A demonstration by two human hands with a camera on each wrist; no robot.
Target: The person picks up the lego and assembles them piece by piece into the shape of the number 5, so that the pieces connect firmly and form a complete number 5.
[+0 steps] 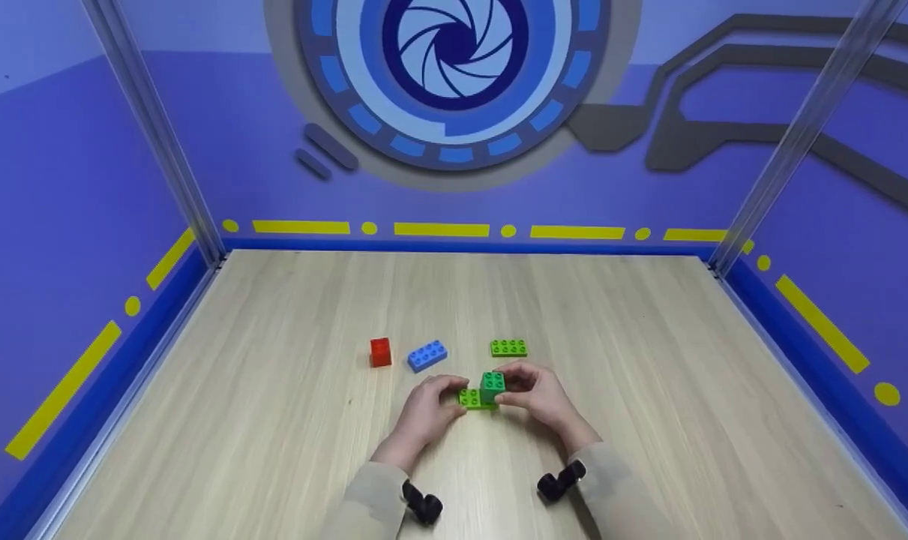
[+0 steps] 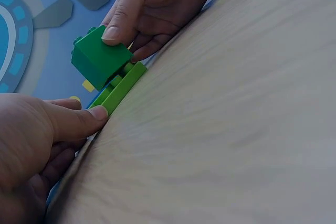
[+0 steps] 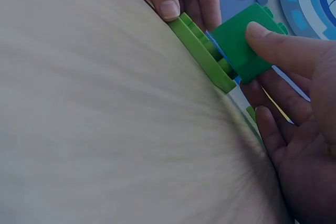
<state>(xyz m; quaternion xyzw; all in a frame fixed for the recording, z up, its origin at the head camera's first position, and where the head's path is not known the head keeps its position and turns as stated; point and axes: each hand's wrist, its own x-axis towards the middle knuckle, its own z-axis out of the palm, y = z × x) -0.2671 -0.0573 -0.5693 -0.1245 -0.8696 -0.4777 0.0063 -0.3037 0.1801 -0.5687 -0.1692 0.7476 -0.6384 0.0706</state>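
Observation:
On the table lies a flat light green brick, studs up. My left hand pinches its left end between thumb and fingers; the thumb on its near side shows in the left wrist view. Just over the right end of that flat brick, my right hand holds a darker green square brick between thumb and fingers. In the right wrist view the square green brick sits tilted at the flat brick's studs, and a narrow gap shows beneath part of it.
Behind the hands, a second flat light green brick lies on the wooden table. A blue brick and a red brick lie further left. Blue printed walls border the table at the back and both sides.

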